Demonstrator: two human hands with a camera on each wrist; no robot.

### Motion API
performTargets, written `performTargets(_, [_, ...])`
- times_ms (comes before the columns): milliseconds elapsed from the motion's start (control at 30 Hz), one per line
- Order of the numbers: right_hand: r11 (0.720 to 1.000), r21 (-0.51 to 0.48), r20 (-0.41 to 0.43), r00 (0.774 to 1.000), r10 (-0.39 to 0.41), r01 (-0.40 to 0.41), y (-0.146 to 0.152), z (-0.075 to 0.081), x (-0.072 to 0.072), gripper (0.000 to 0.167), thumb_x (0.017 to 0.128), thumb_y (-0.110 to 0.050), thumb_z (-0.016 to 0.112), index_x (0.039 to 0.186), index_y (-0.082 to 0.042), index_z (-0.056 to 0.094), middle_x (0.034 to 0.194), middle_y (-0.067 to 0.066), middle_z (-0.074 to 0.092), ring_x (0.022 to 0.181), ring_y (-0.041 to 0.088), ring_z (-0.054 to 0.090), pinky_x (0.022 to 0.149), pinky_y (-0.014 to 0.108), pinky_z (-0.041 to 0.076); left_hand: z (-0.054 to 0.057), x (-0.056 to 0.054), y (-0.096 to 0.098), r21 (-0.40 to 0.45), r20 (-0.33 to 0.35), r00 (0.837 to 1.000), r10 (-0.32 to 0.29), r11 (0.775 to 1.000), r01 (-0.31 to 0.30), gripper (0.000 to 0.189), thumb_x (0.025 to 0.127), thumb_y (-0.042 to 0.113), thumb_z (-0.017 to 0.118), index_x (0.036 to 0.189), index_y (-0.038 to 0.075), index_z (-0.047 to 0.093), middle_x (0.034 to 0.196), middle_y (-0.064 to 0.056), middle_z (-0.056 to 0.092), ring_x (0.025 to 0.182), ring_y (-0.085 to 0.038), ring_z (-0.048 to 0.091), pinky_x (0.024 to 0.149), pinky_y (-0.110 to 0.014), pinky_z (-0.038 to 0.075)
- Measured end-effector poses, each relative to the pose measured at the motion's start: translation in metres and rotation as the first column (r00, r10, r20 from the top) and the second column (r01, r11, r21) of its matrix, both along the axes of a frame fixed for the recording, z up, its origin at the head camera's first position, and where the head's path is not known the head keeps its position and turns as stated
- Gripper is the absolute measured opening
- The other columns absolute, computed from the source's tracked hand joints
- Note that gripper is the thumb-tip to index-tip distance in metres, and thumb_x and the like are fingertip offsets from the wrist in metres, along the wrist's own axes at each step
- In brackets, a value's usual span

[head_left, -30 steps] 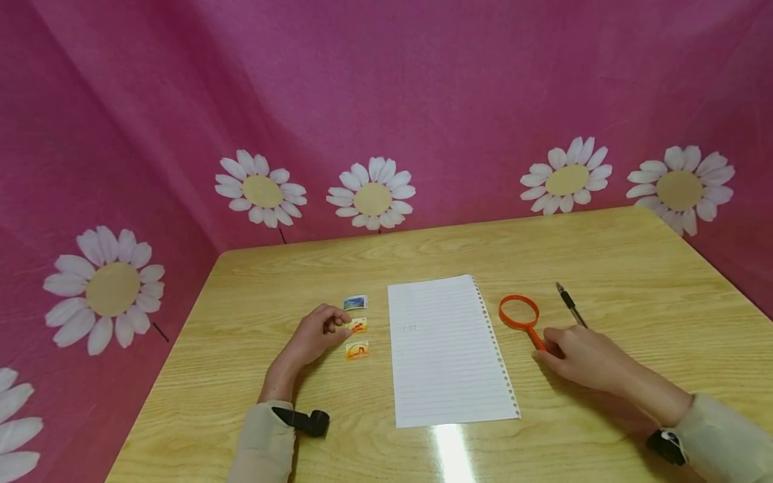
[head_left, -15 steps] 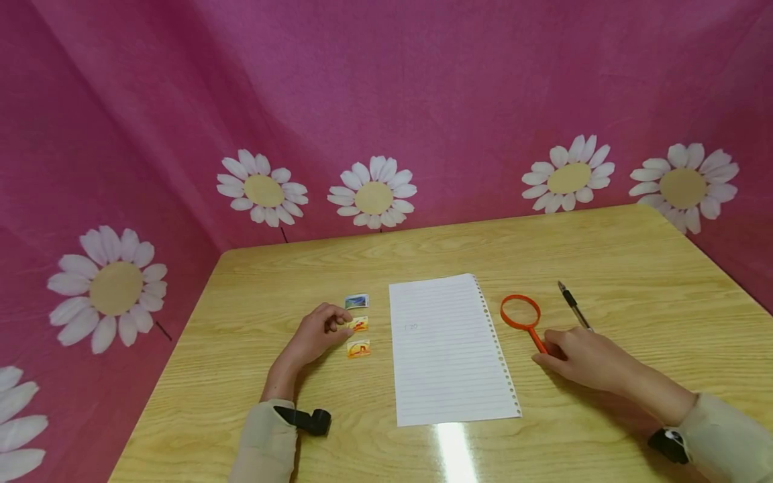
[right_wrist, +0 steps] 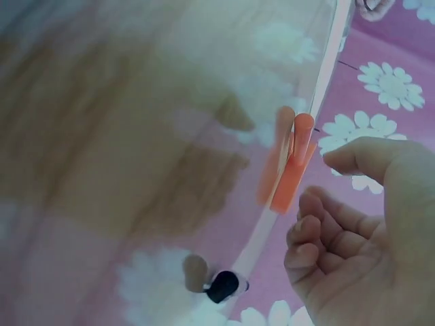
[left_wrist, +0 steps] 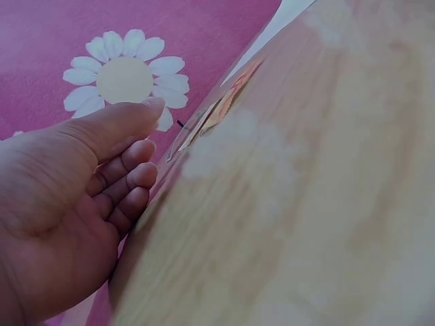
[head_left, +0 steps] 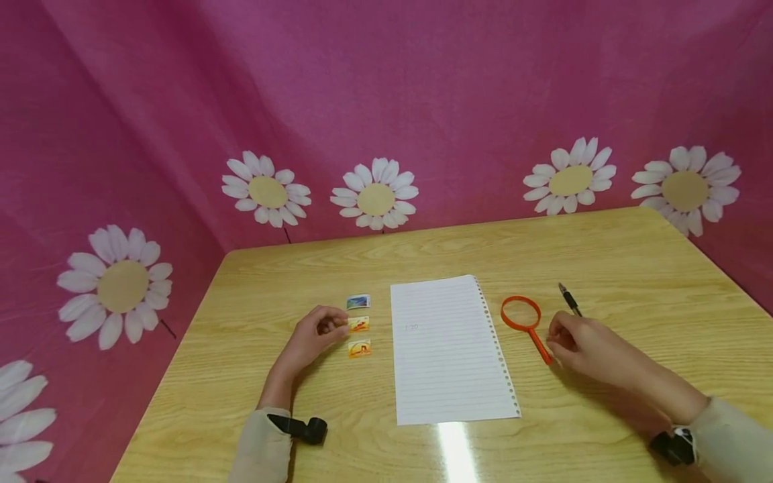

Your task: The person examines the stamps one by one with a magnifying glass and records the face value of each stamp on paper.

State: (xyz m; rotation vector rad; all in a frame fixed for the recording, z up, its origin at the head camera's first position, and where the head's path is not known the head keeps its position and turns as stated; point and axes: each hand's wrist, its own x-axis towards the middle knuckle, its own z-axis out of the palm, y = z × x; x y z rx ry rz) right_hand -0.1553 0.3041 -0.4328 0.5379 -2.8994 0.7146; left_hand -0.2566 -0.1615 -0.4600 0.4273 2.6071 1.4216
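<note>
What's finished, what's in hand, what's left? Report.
Done: a faint note, seemingly 1 20, on the white lined paper sheet. In hand: nothing visible; the right grip is beside the red round magnifying glass, the left grip beside three small printed rectangular papers. Left, probably: further writing, since most lines look blank.

I work on a table with a smooth, glossy, wood-grain finish; it mirrors the magnifier, whose handle looks like smooth orange plastic. My ruled sheet is matt paper, perforated along one side. The three small cards look like thin printed paper. The pen carries a black, plastic-looking grip. My sleeves are matt cloth. The backdrop is printed fabric with soft creases.
</note>
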Motion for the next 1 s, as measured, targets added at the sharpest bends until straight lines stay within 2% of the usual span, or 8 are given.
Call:
performTargets(133, [1.0,-0.005,-0.082,0.997,0.015,-0.015,0.006,-0.002,-0.003,0.017,0.083,-0.004,0.073,0.088,-0.007,0.057,0.069,-0.007,0.048,0.062,-0.004,0.036,0.052,0.019,0.034,0.0,0.007,-0.002,0.021,0.02,1.0,0.015,1.0,-0.015,0.025,0.093,0.017,0.067,0.116,0.008,0.064,0.105,-0.01,0.059,0.087,-0.013,0.05,0.078,-0.022,0.043])
performTargets(333, [1.0,0.012,-0.191,0.982,-0.001,0.003,0.014,-0.004,-0.01,0.023,0.078,-0.003,0.077,0.089,-0.005,0.057,0.068,-0.007,0.043,0.06,-0.004,0.032,0.052,0.018,0.031,0.0,0.02,-0.006,0.025,0.02,1.0,0.018,0.999,-0.019,0.026,0.092,0.017,0.068,0.116,0.008,0.064,0.103,-0.011,0.06,0.085,-0.013,0.051,0.076,-0.021,0.043])
performTargets(567, [0.999,0.005,-0.165,0.986,-0.034,0.036,0.029,-0.002,-0.02,0.019,0.082,-0.002,0.073,0.092,-0.002,0.057,0.068,-0.004,0.045,0.058,-0.004,0.031,0.05,0.02,0.03,-0.001,0.037,-0.006,0.052,0.035,0.999,-0.004,0.999,0.002,0.026,0.091,0.018,0.07,0.114,0.007,0.064,0.104,-0.012,0.059,0.085,-0.011,0.051,0.076,-0.02,0.044])
performTargets(767, [0.999,0.01,-0.187,0.982,-0.032,0.034,0.04,-0.002,-0.033,0.019,0.082,0.0,0.072,0.093,0.0,0.057,0.066,-0.004,0.046,0.056,-0.004,0.031,0.049,0.02,0.032,-0.003,0.051,-0.001,0.055,0.027,0.999,-0.031,0.998,0.029,0.024,0.089,0.017,0.072,0.111,0.009,0.066,0.101,-0.01,0.059,0.083,-0.007,0.051,0.076,-0.02,0.044])
performTargets(1000, [0.998,0.039,-0.132,0.99,-0.05,0.055,0.048,-0.006,-0.044,0.027,0.083,-0.003,0.073,0.1,0.006,0.055,0.069,0.0,0.047,0.056,-0.002,0.031,0.05,0.021,0.032,-0.003,0.067,0.009,0.088,-0.005,0.991,-0.132,0.987,0.132,0.025,0.089,0.016,0.072,0.111,0.006,0.065,0.103,-0.013,0.06,0.084,-0.005,0.052,0.076,-0.019,0.046])
